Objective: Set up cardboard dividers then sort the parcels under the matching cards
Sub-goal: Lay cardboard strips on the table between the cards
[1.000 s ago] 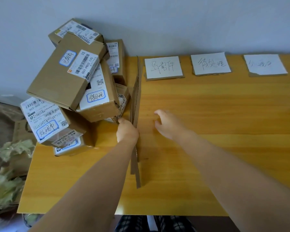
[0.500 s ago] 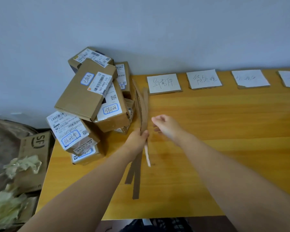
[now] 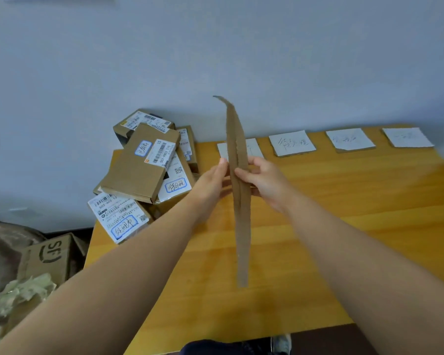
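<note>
Divider step going on, parcels sitting piled at frame left. Right hand is pinching cardboard strips mid-frame, above the table. Left hand is touching their left side, grip unclear. Next probably needs separating one strip and standing it between the cards.
</note>
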Tool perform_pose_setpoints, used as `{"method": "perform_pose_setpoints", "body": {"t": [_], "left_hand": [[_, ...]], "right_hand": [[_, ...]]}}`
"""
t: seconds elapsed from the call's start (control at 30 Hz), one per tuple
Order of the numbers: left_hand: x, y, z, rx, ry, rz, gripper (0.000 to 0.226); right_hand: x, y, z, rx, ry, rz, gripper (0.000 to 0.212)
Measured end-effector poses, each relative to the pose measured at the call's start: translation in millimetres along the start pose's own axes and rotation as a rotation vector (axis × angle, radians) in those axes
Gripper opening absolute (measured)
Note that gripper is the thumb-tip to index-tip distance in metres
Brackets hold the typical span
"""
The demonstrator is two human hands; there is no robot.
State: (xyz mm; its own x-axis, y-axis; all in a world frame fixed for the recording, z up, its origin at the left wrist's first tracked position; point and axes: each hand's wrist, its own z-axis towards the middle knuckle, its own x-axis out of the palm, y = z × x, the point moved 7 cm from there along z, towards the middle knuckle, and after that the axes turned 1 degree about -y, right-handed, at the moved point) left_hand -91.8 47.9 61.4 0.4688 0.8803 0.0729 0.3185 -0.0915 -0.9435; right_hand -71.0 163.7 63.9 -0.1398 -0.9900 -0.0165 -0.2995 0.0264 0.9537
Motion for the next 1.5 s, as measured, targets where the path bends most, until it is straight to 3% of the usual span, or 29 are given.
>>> {"method": "perform_pose_setpoints", "body": {"t": [0.17,0.37,0.47,0.57,0.73,0.83,1.0,1.13,1.3,1.4,1.5], "left_hand": [[5.2,-7.7,13.2,-0.036,-0.018,-0.159,0.020],[7.6,-7.7,16.5,-0.023,-0.096,0.010,0.010],[6.8,-6.8,18.5,-0.023,-0.083,-0.003,0.012],[-2.8,-7.7,22.9,-0.012,-0.180,0.038,0.019],[-15.6,-3.2,31.5,-0.033,-0.299,0.116,0.019],[-10.4,5.9,39.1,-0.046,-0.320,0.182,0.019],[11.8,26.2,60.6,-0.095,-0.323,0.284,0.019],[30.9,44.8,75.0,-0.152,-0.327,0.285,0.022],[42.6,51.5,89.8,-0.190,-0.367,0.258,0.022],[46.3,52.8,97.3,-0.203,-0.391,0.252,0.023],[49.3,58.8,101.9,-0.224,-0.407,0.240,0.025]], "right_hand": [[-2.9,-1.5,-14.4,0.062,0.105,-0.051,0.027],[-15.5,-0.2,-15.5,0.045,-0.069,-0.136,0.030],[-23.4,3.4,-10.1,-0.015,-0.140,-0.229,0.021],[-34.3,8.2,-9.0,-0.080,-0.202,-0.290,0.007],[-70.1,11.5,-11.2,-0.187,-0.313,-0.210,0.023],[-96.4,-12.0,0.2,-0.093,-0.390,-0.233,0.026],[-125.6,-94.0,25.0,0.321,-0.352,-0.305,0.027],[-140.0,-128.9,37.6,0.481,-0.335,-0.294,0.035],[-154.5,-136.0,49.2,0.526,-0.276,-0.353,0.006],[-160.8,-131.2,58.2,0.486,-0.232,-0.501,0.022],[-161.5,-131.2,65.9,0.468,-0.176,-0.594,0.015]]}}
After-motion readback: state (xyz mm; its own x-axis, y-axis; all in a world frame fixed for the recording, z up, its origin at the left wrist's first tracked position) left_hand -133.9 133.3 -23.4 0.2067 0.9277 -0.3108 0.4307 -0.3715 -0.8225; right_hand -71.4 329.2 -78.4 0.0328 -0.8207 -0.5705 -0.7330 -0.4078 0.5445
